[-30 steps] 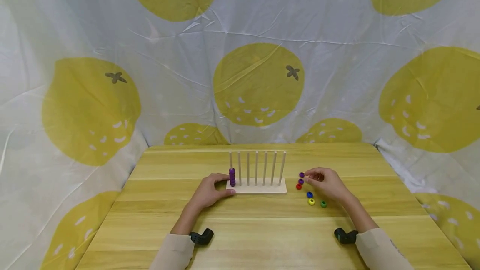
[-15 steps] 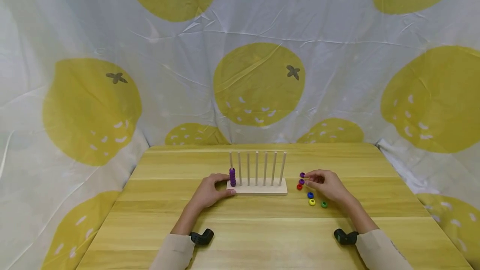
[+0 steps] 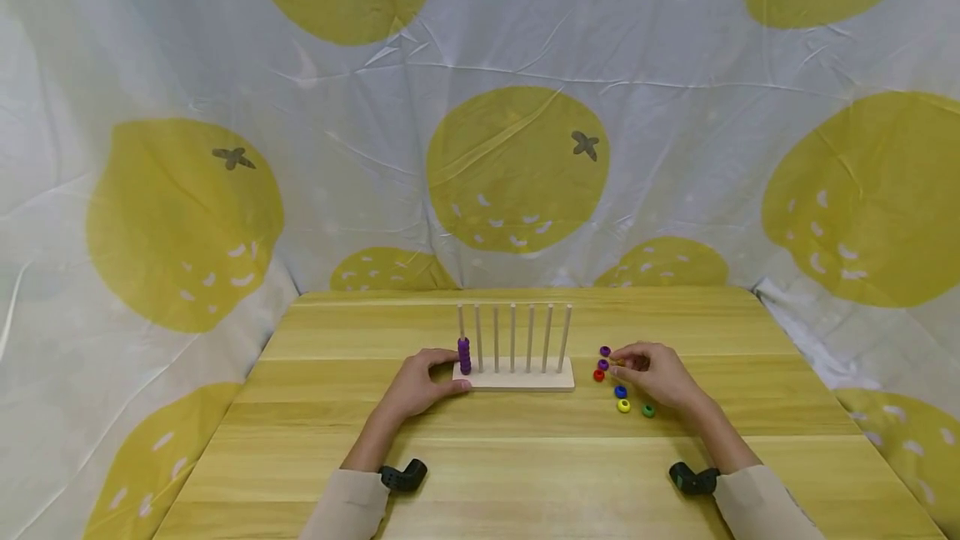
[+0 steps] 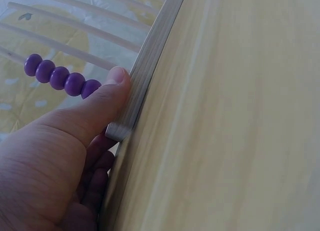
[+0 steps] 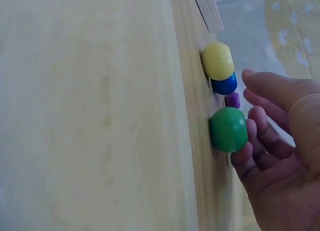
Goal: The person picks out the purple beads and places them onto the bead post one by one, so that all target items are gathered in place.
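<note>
My left hand [image 3: 417, 382] grips the left end of a pale wooden peg rack [image 3: 517, 378], with its thumb on the front edge. Several purple beads [image 4: 59, 78] are stacked on the leftmost peg; the other pegs are bare. To the right of the rack, my right hand [image 3: 654, 373] is low over the table with loosely bent fingers. Its fingertips are beside two purple beads [image 3: 604, 352] and a red bead [image 3: 598, 375]. A gap shows between thumb and forefinger in the right wrist view. A small orange patch shows by the fingertips; I cannot tell what it is.
Nearer the front lie a blue bead [image 3: 621, 392], a yellow bead [image 3: 623, 406] and a green bead [image 3: 648, 411]. They rest on the wooden table [image 3: 525, 482]. A lemon-patterned cloth [image 3: 660, 173] hangs behind the table and along its sides.
My right hand has sunk slightly toward the table beside the purple beads. The left hand and the rack have stayed in place.
</note>
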The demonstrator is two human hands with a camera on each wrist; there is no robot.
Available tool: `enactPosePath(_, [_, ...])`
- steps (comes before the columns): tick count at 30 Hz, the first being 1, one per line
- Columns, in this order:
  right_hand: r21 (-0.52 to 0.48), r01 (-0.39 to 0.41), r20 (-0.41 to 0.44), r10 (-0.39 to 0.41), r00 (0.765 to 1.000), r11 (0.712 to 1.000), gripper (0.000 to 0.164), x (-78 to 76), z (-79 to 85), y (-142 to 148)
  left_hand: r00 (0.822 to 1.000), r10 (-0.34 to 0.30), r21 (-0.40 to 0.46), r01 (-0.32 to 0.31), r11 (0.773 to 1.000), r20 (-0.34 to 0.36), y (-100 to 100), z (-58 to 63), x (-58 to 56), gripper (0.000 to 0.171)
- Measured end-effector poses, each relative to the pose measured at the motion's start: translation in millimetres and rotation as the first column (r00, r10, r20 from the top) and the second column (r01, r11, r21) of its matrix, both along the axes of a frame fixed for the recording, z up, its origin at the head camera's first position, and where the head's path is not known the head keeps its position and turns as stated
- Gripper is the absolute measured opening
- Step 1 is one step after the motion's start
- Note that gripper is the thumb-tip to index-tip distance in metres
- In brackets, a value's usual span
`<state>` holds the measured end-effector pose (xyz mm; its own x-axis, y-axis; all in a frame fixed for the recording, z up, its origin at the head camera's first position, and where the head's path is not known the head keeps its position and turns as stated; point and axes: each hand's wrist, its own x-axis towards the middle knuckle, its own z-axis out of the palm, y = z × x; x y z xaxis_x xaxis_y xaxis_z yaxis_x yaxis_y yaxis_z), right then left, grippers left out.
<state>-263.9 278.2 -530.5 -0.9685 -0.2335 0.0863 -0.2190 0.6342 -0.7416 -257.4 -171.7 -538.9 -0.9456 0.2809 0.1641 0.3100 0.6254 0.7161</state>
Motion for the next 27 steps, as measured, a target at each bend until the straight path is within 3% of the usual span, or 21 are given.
enactPosePath(13, [0.028, -0.023, 0.045, 0.022, 0.999, 0.999, 0.024, -0.5, 1.2, -3.7, 1.0, 0.02, 0.002, -0.02, 1.0, 0.016, 0.7, -1.6, -0.3, 0.058])
enactPosePath(27, [0.035, -0.045, 0.016, 0.045, 0.999, 0.998, 0.027, -5.8, -2.6, -8.5, 1.0, 0.016, 0.008, -0.016, 1.0, 0.0, 1.9, 0.4, 1.2, 0.058])
